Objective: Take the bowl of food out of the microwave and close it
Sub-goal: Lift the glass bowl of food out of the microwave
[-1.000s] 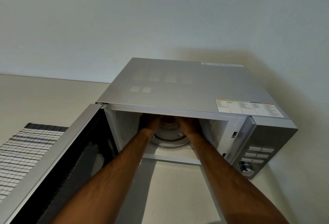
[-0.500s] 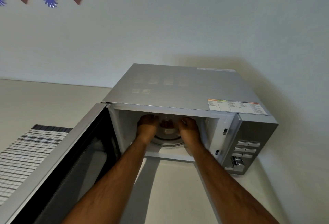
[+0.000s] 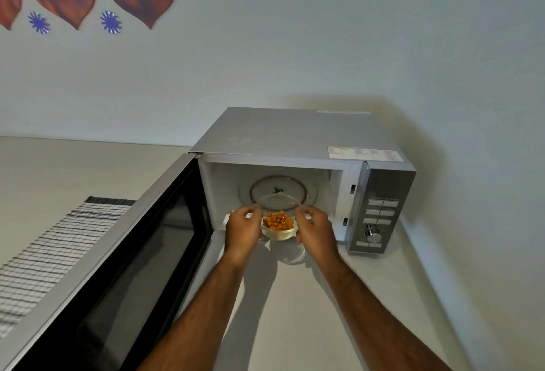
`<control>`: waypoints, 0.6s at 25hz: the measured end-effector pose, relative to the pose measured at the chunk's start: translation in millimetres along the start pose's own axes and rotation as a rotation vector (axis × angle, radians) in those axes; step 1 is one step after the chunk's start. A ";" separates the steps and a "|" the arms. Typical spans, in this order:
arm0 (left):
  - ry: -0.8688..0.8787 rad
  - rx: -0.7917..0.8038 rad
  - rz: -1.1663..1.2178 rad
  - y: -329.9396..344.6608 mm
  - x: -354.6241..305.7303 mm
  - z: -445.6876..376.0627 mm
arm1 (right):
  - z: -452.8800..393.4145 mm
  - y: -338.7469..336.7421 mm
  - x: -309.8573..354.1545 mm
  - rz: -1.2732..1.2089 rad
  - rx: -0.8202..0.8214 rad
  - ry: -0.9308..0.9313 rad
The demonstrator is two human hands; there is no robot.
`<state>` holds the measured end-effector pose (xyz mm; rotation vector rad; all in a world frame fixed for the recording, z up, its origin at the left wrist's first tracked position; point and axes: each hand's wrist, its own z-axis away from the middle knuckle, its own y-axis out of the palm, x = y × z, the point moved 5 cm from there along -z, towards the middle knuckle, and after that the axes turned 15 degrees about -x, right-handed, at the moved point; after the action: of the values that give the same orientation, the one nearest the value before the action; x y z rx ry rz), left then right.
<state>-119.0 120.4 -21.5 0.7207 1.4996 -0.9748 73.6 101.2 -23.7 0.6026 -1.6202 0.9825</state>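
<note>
The clear glass bowl of orange food pieces (image 3: 278, 224) is clamped between left hand (image 3: 242, 233) and right hand (image 3: 316, 230), just outside the silver microwave (image 3: 295, 134). It should be kept level and set on the table (image 3: 295, 297) before the door (image 3: 124, 267) is shut.

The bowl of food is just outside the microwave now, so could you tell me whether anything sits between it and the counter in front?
Nothing visible does. The bowl hangs between the left hand and right hand, above bare counter. The open door stands off to the left, clear of that spot.
</note>
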 end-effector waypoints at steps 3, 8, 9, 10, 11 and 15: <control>0.000 0.020 -0.025 -20.5 6.5 30.1 | 33.7 -17.2 -4.7 0.016 0.002 0.035; 0.047 0.019 -0.060 -60.8 8.9 89.1 | 96.1 -50.8 -7.0 0.027 -0.017 0.032; 0.053 0.024 -0.062 -67.7 9.4 99.4 | 107.5 -56.1 -7.9 0.025 -0.017 0.033; 0.058 0.028 -0.065 -76.1 9.9 110.1 | 119.9 -61.8 -8.6 0.028 -0.015 0.033; 0.061 0.034 -0.066 -83.2 10.1 119.2 | 130.4 -67.0 -9.2 0.030 -0.010 0.032; 0.061 0.055 -0.094 -119.0 20.9 159.3 | 174.6 -82.0 -16.8 0.037 0.048 0.025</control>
<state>-150.0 -77.1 -21.3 0.7294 1.5767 -1.0771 50.4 -91.0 -26.9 0.5928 -1.5945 1.0541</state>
